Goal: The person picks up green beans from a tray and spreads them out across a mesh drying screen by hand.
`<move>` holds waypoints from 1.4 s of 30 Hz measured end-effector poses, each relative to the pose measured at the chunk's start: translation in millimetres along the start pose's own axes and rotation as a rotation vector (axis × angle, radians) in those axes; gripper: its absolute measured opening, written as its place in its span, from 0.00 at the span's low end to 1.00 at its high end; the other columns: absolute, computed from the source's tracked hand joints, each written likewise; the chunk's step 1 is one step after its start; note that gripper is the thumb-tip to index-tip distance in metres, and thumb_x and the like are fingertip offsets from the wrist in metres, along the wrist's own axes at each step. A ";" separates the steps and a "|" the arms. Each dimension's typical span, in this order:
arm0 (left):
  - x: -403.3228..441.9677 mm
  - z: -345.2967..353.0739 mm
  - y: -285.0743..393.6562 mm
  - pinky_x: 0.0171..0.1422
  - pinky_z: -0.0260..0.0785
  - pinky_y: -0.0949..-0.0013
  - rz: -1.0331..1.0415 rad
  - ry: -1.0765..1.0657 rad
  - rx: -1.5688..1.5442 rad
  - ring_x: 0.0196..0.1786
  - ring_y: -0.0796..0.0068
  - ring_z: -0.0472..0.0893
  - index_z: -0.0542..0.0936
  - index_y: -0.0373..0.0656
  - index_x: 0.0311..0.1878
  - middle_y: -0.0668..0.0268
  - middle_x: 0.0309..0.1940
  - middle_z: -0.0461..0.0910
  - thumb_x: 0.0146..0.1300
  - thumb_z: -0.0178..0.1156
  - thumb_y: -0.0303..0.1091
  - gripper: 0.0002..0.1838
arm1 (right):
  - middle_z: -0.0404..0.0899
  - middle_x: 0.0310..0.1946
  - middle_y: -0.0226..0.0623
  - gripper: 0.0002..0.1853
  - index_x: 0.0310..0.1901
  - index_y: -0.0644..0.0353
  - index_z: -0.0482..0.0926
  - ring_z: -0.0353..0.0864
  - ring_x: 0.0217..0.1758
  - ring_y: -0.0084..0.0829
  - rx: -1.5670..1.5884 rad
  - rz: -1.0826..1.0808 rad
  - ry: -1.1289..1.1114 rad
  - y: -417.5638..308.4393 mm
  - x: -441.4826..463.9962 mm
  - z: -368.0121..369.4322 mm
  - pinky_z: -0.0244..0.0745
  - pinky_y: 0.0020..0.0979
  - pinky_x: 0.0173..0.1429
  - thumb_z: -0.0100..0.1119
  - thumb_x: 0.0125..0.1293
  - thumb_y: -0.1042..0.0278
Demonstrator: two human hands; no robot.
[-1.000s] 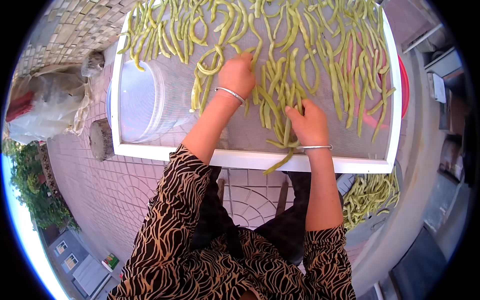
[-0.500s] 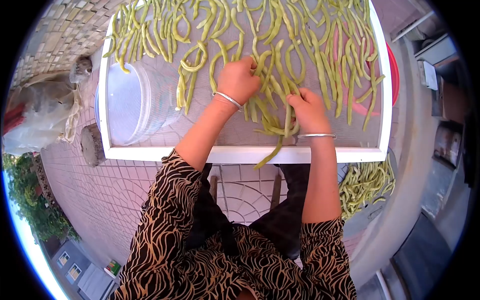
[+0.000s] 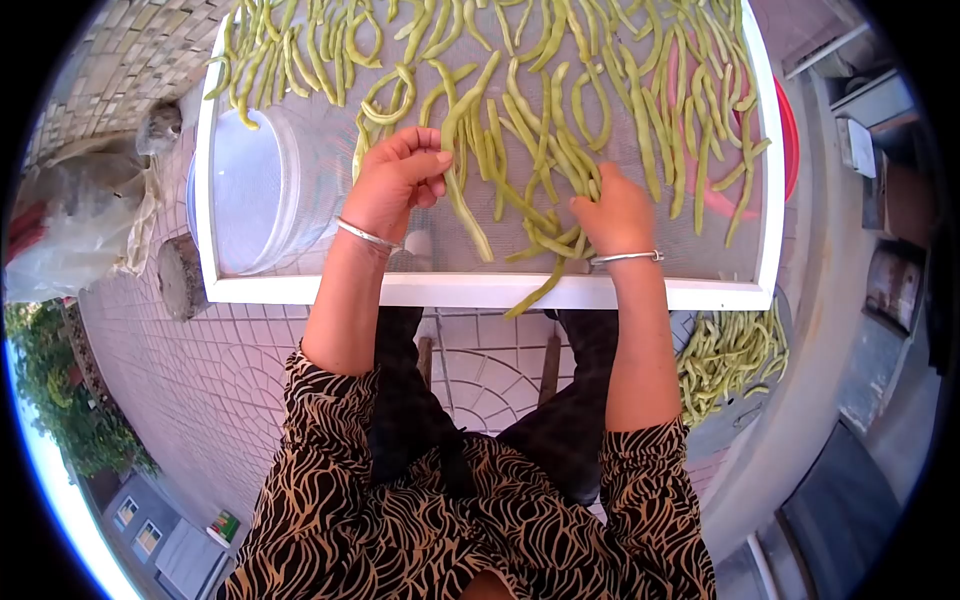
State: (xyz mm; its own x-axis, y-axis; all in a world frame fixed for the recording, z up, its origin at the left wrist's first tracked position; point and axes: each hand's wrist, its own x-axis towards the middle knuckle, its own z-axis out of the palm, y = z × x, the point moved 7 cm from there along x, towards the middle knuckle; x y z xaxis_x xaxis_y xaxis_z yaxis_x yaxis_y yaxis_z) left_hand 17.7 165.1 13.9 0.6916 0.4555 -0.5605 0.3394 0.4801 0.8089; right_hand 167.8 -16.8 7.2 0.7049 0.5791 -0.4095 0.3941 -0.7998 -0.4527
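Observation:
A white-framed mesh screen [image 3: 480,291] bears many long green beans. At its left-middle, my left hand [image 3: 402,180] pinches a long green bean [image 3: 465,208] between thumb and fingers; the bean slants across the mesh. My right hand [image 3: 616,213] has its fingers closed on a loose bunch of beans [image 3: 565,150] near the front of the screen. One bean [image 3: 538,291] from that bunch hangs over the front edge of the frame. A curled bean [image 3: 388,103] lies just beyond my left hand. Rows of beans [image 3: 640,110] fill the far part.
A pile of beans [image 3: 735,362] lies on the ground at the lower right. Under the screen show a clear round container [image 3: 255,190] at left and a red basin [image 3: 787,140] at right. Plastic sheeting [image 3: 85,215] and a stone block [image 3: 182,277] stand at left.
My left hand has moved left and toward me, away from the bunch, with one bean in its fingers. My right hand has stayed close to the same place on the bunch.

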 end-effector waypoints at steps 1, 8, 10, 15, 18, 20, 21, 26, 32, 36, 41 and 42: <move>-1.0 -5.3 -8.3 0.25 0.59 0.84 -0.040 0.031 0.092 0.24 0.88 0.72 0.75 0.40 0.39 0.74 0.24 0.74 0.55 0.60 0.28 0.09 | 0.78 0.31 0.55 0.14 0.37 0.67 0.71 0.77 0.39 0.52 -0.024 0.014 0.012 0.8 0.1 -0.8 0.72 0.46 0.44 0.57 0.52 0.67; -18.6 7.9 -1.5 0.30 0.66 0.70 0.597 0.408 1.159 0.23 0.75 0.74 0.75 0.36 0.36 0.62 0.18 0.73 0.49 0.62 0.26 0.10 | 0.77 0.26 0.53 0.11 0.33 0.67 0.73 0.77 0.33 0.53 -0.065 0.008 0.157 8.2 -0.2 -12.0 0.71 0.47 0.41 0.54 0.51 0.68; -19.2 25.4 -0.5 0.28 0.65 0.71 0.618 0.347 1.049 0.21 0.76 0.72 0.76 0.36 0.37 0.64 0.17 0.71 0.50 0.62 0.26 0.10 | 0.76 0.24 0.50 0.11 0.32 0.66 0.73 0.76 0.28 0.50 0.066 0.021 0.139 18.2 4.2 -17.7 0.71 0.45 0.37 0.55 0.51 0.67; -12.2 61.4 -25.3 0.25 0.62 0.74 0.443 0.076 0.832 0.19 0.82 0.68 0.77 0.38 0.40 0.68 0.14 0.68 0.53 0.62 0.27 0.10 | 0.75 0.21 0.33 0.11 0.31 0.62 0.73 0.71 0.18 0.26 0.713 0.222 -0.045 36.7 -1.4 -36.1 0.65 0.27 0.22 0.58 0.54 0.63; -7.0 62.8 -29.8 0.25 0.61 0.75 0.473 0.098 0.768 0.19 0.83 0.67 0.77 0.38 0.36 0.69 0.15 0.68 0.53 0.62 0.26 0.08 | 0.74 0.21 0.27 0.09 0.31 0.59 0.74 0.70 0.18 0.17 1.100 0.176 -0.046 41.6 -1.6 -39.4 0.58 0.20 0.19 0.59 0.56 0.62; -0.7 55.3 -39.3 0.25 0.60 0.76 0.383 0.131 0.636 0.20 0.84 0.67 0.77 0.38 0.33 0.69 0.15 0.68 0.52 0.62 0.26 0.06 | 0.74 0.21 0.28 0.10 0.33 0.61 0.75 0.69 0.18 0.18 1.101 0.174 0.011 46.4 1.1 -40.4 0.60 0.20 0.20 0.59 0.58 0.63; 0.1 52.9 -38.8 0.25 0.60 0.76 0.338 0.146 0.570 0.20 0.84 0.67 0.76 0.38 0.32 0.69 0.15 0.68 0.52 0.62 0.26 0.05 | 0.74 0.20 0.29 0.10 0.34 0.62 0.76 0.68 0.17 0.18 1.102 0.173 0.040 48.5 2.6 -40.9 0.61 0.20 0.20 0.59 0.59 0.64; -10.5 49.6 -26.1 0.26 0.62 0.73 0.310 0.003 0.774 0.21 0.80 0.70 0.74 0.38 0.28 0.67 0.16 0.71 0.48 0.60 0.25 0.05 | 0.77 0.23 0.33 0.12 0.33 0.64 0.75 0.74 0.20 0.22 0.573 0.172 0.031 58.3 7.1 -32.2 0.66 0.26 0.24 0.60 0.56 0.63; -15.8 49.7 -27.9 0.29 0.66 0.63 0.317 -0.043 1.095 0.23 0.62 0.75 0.74 0.39 0.28 0.59 0.19 0.74 0.45 0.60 0.25 0.06 | 0.78 0.25 0.39 0.16 0.37 0.70 0.75 0.76 0.23 0.28 0.477 0.211 0.110 61.9 7.6 -34.2 0.70 0.30 0.30 0.60 0.54 0.64; -19.9 57.9 -18.5 0.32 0.68 0.59 0.490 0.094 1.277 0.28 0.56 0.76 0.74 0.41 0.29 0.59 0.23 0.75 0.45 0.60 0.25 0.07 | 0.79 0.26 0.41 0.17 0.39 0.71 0.76 0.78 0.29 0.32 0.594 0.261 0.092 65.9 6.3 -29.4 0.72 0.31 0.35 0.60 0.53 0.65; -31.5 92.9 -24.8 0.35 0.68 0.57 0.597 -0.090 1.195 0.33 0.54 0.76 0.75 0.43 0.32 0.60 0.28 0.73 0.46 0.59 0.26 0.07 | 0.80 0.29 0.45 0.15 0.38 0.68 0.77 0.80 0.34 0.38 0.381 0.154 0.194 80.4 9.8 -28.1 0.73 0.33 0.40 0.59 0.51 0.68; -32.9 97.8 -29.2 0.35 0.68 0.57 0.600 -0.149 1.189 0.33 0.54 0.76 0.75 0.43 0.32 0.60 0.28 0.72 0.46 0.58 0.26 0.08 | 0.81 0.29 0.46 0.14 0.38 0.67 0.77 0.80 0.34 0.40 0.313 0.133 0.211 77.4 9.2 -29.8 0.74 0.34 0.41 0.59 0.51 0.68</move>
State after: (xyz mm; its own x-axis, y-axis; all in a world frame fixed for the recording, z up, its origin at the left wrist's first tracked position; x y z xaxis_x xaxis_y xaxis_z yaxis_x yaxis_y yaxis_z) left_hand 47.4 62.8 26.0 0.9644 0.2430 -0.1039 0.2533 -0.7376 0.6259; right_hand 222.4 -78.1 -7.9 0.8564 0.4022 -0.3236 0.1152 -0.7600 -0.6397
